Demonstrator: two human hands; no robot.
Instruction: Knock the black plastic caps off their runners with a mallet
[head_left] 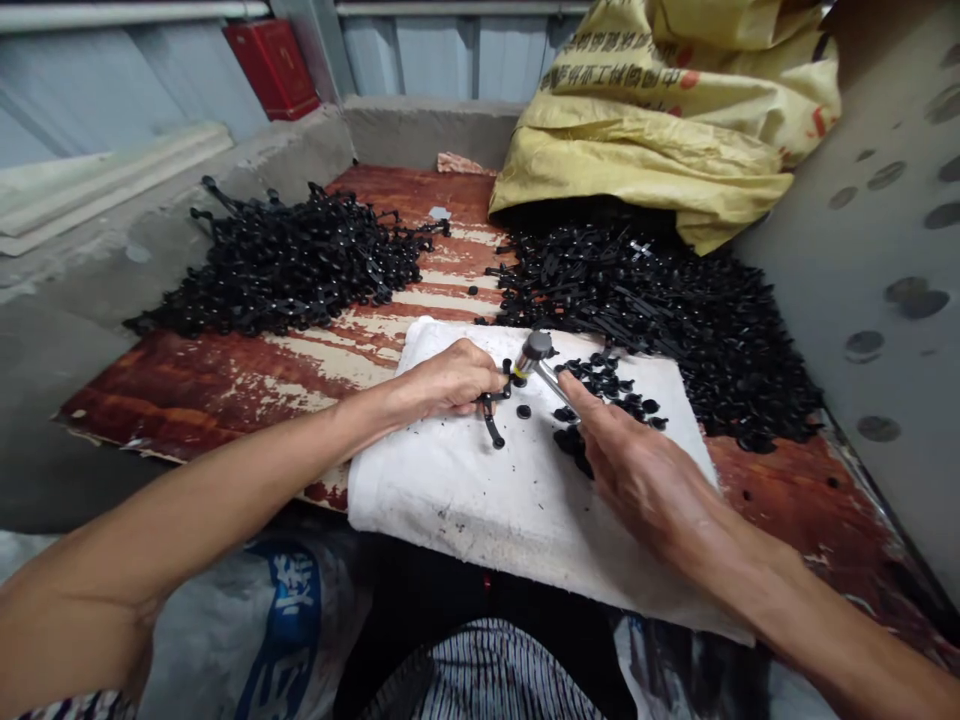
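My left hand (461, 378) is closed on a small black branched plastic part (492, 422), held just above a white cloth (442, 490). My right hand (626, 450) grips the metal handle of a small mallet (537, 347) with a dark head and a yellow face. The mallet's yellow end is at the upper tip of the black part; whether they touch I cannot tell. A loose round black piece (523, 411) lies on the cloth between my hands. More small black round pieces (600, 378) are scattered beside and partly behind my right hand.
A heap of black parts (300, 260) lies at the left on the worn red-brown board (187, 385). Another heap (645, 290) spreads at the right, below a yellow woven sack (637, 140). A grey panel (877, 300) stands at the right; a red box (274, 70) sits on the back-left ledge.
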